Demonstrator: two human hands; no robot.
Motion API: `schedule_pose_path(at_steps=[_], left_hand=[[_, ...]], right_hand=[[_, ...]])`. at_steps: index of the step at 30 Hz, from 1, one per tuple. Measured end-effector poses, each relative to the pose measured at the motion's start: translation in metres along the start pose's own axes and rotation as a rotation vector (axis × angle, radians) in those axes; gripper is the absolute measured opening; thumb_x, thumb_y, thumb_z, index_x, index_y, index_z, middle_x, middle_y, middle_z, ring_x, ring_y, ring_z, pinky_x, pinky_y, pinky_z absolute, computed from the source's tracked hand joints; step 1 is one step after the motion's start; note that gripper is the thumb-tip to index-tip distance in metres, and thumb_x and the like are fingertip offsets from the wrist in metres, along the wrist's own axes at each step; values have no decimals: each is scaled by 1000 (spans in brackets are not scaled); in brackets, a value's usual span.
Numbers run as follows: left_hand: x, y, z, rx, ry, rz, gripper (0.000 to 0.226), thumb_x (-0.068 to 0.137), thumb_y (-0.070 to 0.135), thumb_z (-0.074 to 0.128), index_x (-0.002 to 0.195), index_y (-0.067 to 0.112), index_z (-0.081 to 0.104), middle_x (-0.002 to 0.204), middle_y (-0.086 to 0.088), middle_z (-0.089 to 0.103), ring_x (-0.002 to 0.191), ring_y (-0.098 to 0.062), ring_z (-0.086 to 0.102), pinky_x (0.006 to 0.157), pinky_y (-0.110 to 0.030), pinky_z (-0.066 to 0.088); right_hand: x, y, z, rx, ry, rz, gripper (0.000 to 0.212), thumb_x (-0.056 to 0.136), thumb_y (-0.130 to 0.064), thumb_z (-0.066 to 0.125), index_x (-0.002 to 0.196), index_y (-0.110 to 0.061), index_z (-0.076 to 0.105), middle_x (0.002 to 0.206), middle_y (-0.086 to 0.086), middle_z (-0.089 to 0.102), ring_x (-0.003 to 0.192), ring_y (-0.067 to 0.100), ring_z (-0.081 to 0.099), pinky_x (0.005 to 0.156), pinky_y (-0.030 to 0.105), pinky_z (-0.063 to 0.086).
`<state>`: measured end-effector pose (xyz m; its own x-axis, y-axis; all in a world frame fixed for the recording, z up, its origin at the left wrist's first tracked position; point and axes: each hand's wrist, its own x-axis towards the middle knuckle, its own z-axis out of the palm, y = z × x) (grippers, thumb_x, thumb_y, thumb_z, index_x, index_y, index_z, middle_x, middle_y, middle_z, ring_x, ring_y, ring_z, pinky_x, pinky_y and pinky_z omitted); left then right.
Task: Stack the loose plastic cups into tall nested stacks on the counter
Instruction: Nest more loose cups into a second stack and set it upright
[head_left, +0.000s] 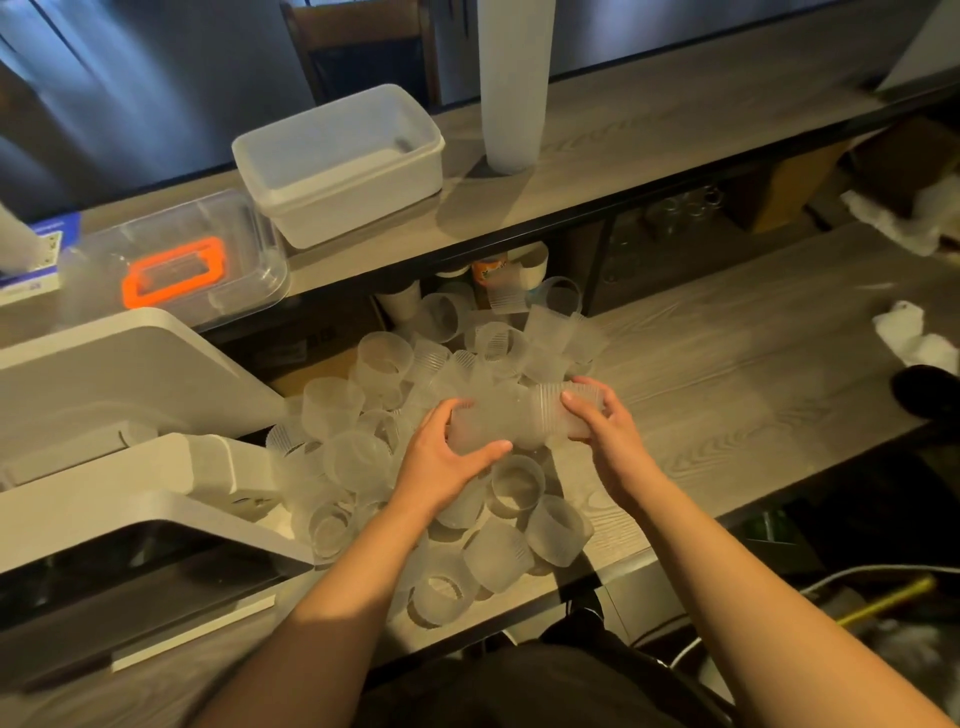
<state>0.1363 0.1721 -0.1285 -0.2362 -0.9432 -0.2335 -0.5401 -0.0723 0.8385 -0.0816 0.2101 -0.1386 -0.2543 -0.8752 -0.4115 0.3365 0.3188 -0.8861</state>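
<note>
1. the tabletop in front of you is pale grey wood grain with a dark edge, lit warm; a raised shelf of the same wood runs behind it, and the room beyond is dim.
2. a white machine fills the left side, touching the heap's edge.
3. on the shelf sit a white tub, a clear lidded box with an orange handle, and a tall nested stack standing upright, its top out of view.
4. the loose cups, frosted and ribbed, lie tumbled in a heap across the middle of the tabletop, most on their sides.
5. crumpled white paper lies at the far right.
6. your left hand curls round one end of a short nested stack held sideways just above the heap.
7. your right hand wraps its grip round the other end, fingers over the rims.
</note>
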Motion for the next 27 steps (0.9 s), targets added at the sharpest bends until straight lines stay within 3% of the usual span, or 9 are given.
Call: schedule_pose_path(at_steps=[2,5,7,10,13,17,22,25,27], left_hand=[[-2,2,-2,-13,-12,7,61,74,52,81,125,35,53,127,12,52,115,-9,50,82,-20,42],[-4,5,-5,-19,-31,9,61,75,49,81,127,34,52,126,13,55,116,-9,52,87,-23,43],[-6,8,-8,-13,-60,21,64,74,49,81,129,37,51,124,14,58,116,-8,54,87,-20,43],[-8,14,-10,45,-93,80,66,68,58,80,127,45,51,121,14,58,115,-8,53,85,-18,40],[-12,18,-9,52,-86,103,73,69,54,83,132,41,49,126,15,55,116,-6,52,84,-14,38],[-17,22,-8,97,-105,137,73,72,48,84,133,39,44,127,17,50,113,-3,50,81,-12,38],[-21,25,-6,57,-82,131,74,63,61,76,128,38,48,121,14,56,107,-3,55,79,-21,45],[-24,25,-2,79,-53,154,74,63,60,76,127,34,49,117,13,56,102,-5,55,76,-23,46],[-24,22,0,100,-48,150,74,68,53,80,131,30,49,118,12,55,103,-7,54,77,-22,45]], right_hand=[[1,-8,-3,-11,5,-22,74,63,-48,88,127,-28,57,129,14,62,114,29,63,97,45,52],[0,-24,-3,54,-45,-45,71,69,-33,88,132,-28,54,133,16,58,115,28,64,98,45,53],[-2,-32,0,-8,-76,-78,75,64,-37,89,131,-33,55,133,12,56,118,29,62,100,47,53],[-7,-38,9,-216,-154,-151,77,65,-40,85,135,-34,53,128,5,55,119,24,58,98,37,54],[-15,-43,20,-375,-233,-222,71,74,-32,79,139,-27,51,121,0,56,116,13,54,89,19,49],[-22,-42,28,-464,-268,-242,72,73,-39,73,140,-25,51,120,-3,56,113,2,52,94,20,43],[-30,-31,34,-480,-302,-252,72,75,-50,70,140,-29,49,123,-7,53,110,-11,49,93,8,40],[-35,-20,39,-489,-380,-197,64,82,-67,59,138,-37,46,136,-8,47,127,-1,45,103,14,39],[-37,-17,39,-462,-415,-146,56,93,-63,51,140,-33,44,143,-7,43,130,1,43,104,9,36]])
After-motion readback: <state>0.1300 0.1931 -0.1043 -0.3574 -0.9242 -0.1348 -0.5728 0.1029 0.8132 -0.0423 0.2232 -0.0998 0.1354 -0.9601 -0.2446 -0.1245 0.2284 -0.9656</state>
